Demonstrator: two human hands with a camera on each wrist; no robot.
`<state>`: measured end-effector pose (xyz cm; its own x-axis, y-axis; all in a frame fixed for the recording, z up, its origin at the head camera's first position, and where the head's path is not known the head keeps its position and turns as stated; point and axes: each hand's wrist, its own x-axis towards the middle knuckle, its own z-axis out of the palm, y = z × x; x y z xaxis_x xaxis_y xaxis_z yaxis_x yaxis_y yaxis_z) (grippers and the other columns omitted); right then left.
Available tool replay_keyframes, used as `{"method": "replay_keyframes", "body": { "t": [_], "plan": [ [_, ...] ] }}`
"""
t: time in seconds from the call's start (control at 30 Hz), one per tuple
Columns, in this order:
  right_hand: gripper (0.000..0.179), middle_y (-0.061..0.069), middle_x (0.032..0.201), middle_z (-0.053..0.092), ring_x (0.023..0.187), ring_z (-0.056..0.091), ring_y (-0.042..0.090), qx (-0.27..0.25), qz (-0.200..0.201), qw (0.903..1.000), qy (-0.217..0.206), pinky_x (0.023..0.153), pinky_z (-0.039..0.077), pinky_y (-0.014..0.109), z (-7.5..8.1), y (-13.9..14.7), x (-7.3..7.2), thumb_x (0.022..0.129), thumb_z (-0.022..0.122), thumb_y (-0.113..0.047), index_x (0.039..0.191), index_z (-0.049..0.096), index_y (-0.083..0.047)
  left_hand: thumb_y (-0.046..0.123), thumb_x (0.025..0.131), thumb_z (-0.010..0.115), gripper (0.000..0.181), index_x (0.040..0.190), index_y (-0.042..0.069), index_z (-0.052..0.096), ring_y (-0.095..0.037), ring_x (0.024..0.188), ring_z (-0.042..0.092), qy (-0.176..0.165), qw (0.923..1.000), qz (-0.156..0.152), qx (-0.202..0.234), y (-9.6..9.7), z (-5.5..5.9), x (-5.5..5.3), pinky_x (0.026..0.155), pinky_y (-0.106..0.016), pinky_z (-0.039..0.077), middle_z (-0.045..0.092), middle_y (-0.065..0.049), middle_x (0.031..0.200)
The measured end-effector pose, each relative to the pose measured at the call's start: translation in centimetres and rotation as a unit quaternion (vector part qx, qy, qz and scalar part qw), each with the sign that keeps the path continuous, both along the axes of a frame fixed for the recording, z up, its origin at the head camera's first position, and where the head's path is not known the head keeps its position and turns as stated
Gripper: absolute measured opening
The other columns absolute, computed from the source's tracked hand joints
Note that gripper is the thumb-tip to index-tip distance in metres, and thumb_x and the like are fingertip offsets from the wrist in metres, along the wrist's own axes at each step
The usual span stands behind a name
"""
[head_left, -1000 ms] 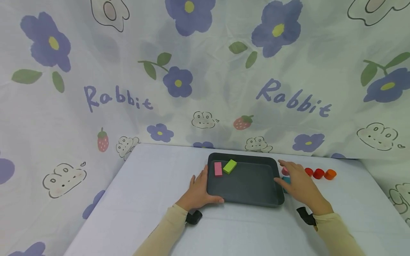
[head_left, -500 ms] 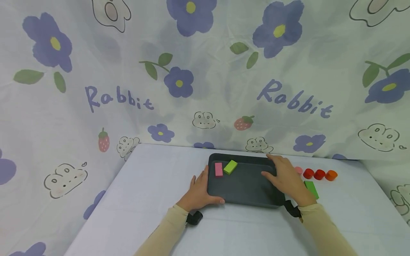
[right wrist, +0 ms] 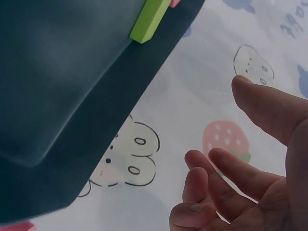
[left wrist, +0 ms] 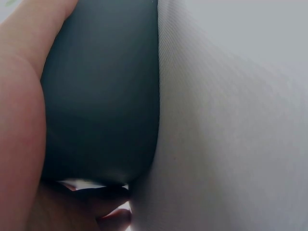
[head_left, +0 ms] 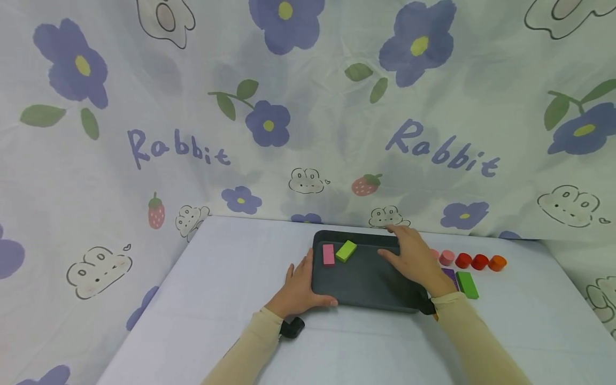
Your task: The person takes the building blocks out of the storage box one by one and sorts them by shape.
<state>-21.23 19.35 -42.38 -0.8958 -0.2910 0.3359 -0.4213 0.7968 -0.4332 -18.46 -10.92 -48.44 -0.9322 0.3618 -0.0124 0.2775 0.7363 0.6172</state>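
A dark grey rectangular tray lies on the white table. Inside it, toward the back left, are a pink block and a lime-green block. My left hand spans the tray's front left corner, its straight fingers along the left side and thumb along the front edge. In the left wrist view the thumb and fingers lie against the tray wall. Over the tray's right part hovers my right hand, fingers and thumb apart with nothing between them, also plain in the right wrist view.
Right of the tray runs a row of small cylinders: pink, red, another red and orange. In front of them lie a green block and a purple block, partly hidden by my arm. A patterned curtain hangs behind.
My right hand has moved left, from the tray's right edge to over its inside, uncovering the green and purple blocks. The left hand and the tray have stayed put.
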Motion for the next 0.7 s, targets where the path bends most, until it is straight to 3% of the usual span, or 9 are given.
{"method": "replay_keyframes", "body": {
  "t": [0.7],
  "plan": [
    [0.063, 0.024, 0.135, 0.058, 0.129, 0.050, 0.043, 0.006, 0.040, 0.9990, -0.022, 0.106, 0.041, 0.058, -1.0, -3.2, -2.6, 0.091, 0.076, -0.026, 0.139, 0.052, 0.007, 0.064, 0.070, 0.083, 0.138, 0.160, 0.000, 0.000, -0.033, 0.151, 0.023, 0.006, 1.0000, 0.001, -0.005, 0.1, 0.1, 0.0, 0.120, -0.062, 0.004, 0.020, -0.017, 0.165]
  ]
}}
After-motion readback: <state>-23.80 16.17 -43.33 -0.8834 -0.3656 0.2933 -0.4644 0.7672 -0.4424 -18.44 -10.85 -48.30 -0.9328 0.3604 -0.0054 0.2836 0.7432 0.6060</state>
